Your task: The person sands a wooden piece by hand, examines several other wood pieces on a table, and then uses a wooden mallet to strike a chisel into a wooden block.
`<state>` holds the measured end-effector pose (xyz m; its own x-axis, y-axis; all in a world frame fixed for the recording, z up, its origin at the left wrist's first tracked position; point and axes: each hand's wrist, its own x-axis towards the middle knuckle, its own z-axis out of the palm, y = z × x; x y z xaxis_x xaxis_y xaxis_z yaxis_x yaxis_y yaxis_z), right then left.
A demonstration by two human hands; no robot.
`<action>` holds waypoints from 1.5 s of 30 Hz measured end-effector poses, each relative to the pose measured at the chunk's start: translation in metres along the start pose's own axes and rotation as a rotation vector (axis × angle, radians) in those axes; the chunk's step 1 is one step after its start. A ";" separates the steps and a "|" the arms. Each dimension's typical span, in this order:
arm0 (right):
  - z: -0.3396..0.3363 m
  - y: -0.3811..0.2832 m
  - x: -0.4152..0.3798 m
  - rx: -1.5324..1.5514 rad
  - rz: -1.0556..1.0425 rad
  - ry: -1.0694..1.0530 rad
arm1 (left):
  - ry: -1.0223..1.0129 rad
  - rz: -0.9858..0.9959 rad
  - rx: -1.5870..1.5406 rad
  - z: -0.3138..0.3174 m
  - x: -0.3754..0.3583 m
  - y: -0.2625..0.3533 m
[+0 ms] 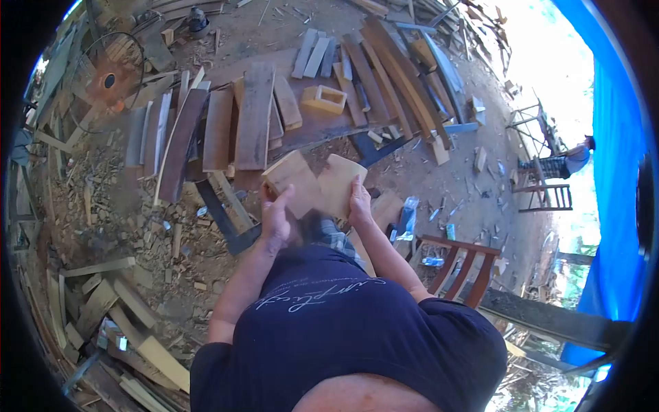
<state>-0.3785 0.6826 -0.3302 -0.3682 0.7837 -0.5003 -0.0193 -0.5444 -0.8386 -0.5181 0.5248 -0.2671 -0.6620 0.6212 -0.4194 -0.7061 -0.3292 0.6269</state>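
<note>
In front of my torso, my left hand (278, 214) grips a pale wooden block (295, 180) by its left side, thumb lying over its face. My right hand (359, 202) is closed on the right edge of a second pale wooden block (341, 180), fingers at its upper right corner. The two blocks sit side by side, leaning apart at the top with a V-shaped gap, and their lower parts overlap in this view. Just beyond them is a low bench (302, 141) bearing planks and a hollow wooden box piece (325, 99).
Dark planks (255, 117) lie across the left of the bench, long boards (401, 75) across its right. A fan (108, 81) stands at the far left. Wood scraps litter the ground. At right are a slatted red-brown chair part (461, 271), a person (576, 158) and a blue tarp (618, 172).
</note>
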 end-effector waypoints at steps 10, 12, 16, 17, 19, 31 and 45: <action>-0.108 -0.180 0.211 0.118 -0.268 0.224 | 0.179 -0.186 -0.085 -0.013 0.115 -0.085; -0.138 -0.225 0.272 0.130 -0.396 0.262 | 0.229 -0.191 -0.132 0.021 0.136 -0.099; -0.166 -0.290 0.343 0.065 -0.459 0.303 | 0.387 -0.295 -0.209 0.056 0.175 -0.128; -0.163 -0.307 0.354 0.119 -0.410 0.306 | 0.425 -0.287 -0.203 0.061 0.186 -0.134; -0.250 -0.283 0.438 -0.945 -0.799 0.394 | 0.333 -0.117 -0.151 0.074 0.201 -0.143; -0.203 -0.338 0.583 0.471 -0.139 0.141 | 0.443 0.016 -0.270 0.068 0.231 -0.167; -0.273 -0.337 0.561 0.105 0.357 0.047 | 0.483 -0.081 -0.292 0.096 0.187 -0.143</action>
<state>-0.3250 1.3872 -0.3866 -0.3256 0.5502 -0.7689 0.0069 -0.8119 -0.5838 -0.5169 0.7559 -0.3721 -0.5945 0.2794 -0.7540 -0.7538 -0.5201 0.4016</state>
